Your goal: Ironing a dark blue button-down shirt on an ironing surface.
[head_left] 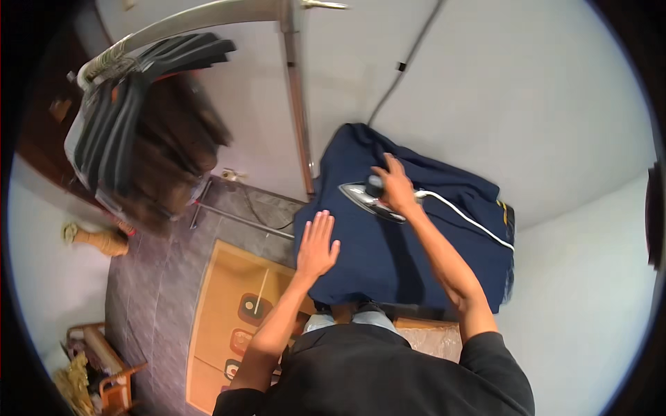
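- A person's right grip point(397, 187) was clamped on an iron point(357, 197), its pale metal plate tip pointing toward 10 o'clock.
- The iron was at the left grip's 2 o'clock, over a spread of navy cloth point(361, 256).
- The left grip point(318, 246) lay flat near the cloth's left edge, fingers extended and holding nothing.
- A white cord point(461, 215) ran from the iron toward 4 o'clock, across the cloth.
- Dark garments point(111, 139) hung from a metal rack point(201, 15) at the left grip's 10 o'clock; an orange mat point(214, 298) lay at its 8.
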Demonstrator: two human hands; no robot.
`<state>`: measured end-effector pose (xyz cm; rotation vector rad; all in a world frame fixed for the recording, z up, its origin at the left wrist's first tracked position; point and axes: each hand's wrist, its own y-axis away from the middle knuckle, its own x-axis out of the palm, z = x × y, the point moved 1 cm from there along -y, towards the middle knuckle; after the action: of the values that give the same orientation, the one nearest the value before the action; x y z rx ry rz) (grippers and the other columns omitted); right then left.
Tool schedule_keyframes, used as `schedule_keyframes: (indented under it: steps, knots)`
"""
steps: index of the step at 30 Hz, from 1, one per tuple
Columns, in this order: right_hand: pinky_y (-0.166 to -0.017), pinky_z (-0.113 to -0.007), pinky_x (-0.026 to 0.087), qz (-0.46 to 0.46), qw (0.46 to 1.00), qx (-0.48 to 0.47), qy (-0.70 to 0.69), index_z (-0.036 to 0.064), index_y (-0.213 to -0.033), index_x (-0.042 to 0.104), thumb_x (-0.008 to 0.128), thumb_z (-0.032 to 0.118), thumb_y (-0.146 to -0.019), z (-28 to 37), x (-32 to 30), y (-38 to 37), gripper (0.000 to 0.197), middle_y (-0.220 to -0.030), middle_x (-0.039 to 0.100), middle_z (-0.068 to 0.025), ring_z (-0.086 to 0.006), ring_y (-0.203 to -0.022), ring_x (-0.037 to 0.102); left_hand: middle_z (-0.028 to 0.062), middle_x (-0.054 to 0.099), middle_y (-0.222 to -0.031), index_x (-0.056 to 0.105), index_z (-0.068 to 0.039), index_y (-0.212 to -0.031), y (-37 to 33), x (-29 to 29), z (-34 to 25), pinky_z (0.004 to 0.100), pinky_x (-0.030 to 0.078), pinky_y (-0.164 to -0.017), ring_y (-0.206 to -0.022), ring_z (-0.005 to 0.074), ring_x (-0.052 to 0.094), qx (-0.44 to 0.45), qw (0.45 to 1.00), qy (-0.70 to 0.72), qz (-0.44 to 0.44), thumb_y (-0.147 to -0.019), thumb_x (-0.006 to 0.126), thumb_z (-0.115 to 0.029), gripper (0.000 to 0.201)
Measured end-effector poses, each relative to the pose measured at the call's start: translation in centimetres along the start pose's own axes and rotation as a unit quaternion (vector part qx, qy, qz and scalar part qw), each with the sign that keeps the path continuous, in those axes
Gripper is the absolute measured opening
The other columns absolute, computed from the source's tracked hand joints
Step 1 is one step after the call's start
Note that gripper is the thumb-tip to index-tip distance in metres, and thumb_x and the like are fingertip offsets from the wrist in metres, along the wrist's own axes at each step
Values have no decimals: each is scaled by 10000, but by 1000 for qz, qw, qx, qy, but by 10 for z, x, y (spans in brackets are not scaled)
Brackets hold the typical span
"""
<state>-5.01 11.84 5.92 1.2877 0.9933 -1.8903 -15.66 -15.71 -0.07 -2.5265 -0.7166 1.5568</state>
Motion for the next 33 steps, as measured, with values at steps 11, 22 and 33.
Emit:
schedule_keyframes:
  steps: [11,22,33]
  knots:
    - [-903,-727,514,-62,979,107,164,41,-1157,654,669,70,-867,-3,-6,39,292,-1562,387,-222,-404,-1442,396,138,299,-1673,348,-18,-1579,-1,-2,4,473,193,-1269,-1564,292,242,-10,998,-48,33,-988,539,-239,660]
    - [-922,-708,512,-53,908,349,227,123,-1330,595,788,38,-744,-224,-100,211,623,-1613,312,-188,-407,-1481,319,148,290,-1674,330,-27,-1590,-1,-1,-3,484,187,-1270,-1564,307,237,-10,997,-61,47,-987,522,-227,664]
    - [-1093,-470,493,-69,957,264,101,108,-1373,612,753,-78,-670,-235,-117,227,741,-1616,313,-226,-419,-1471,354,134,288,-1677,327,-35,-1593,-2,-1,-4,471,174,-1273,-1568,296,227,-15,995,-81,48,-993,518,-226,658]
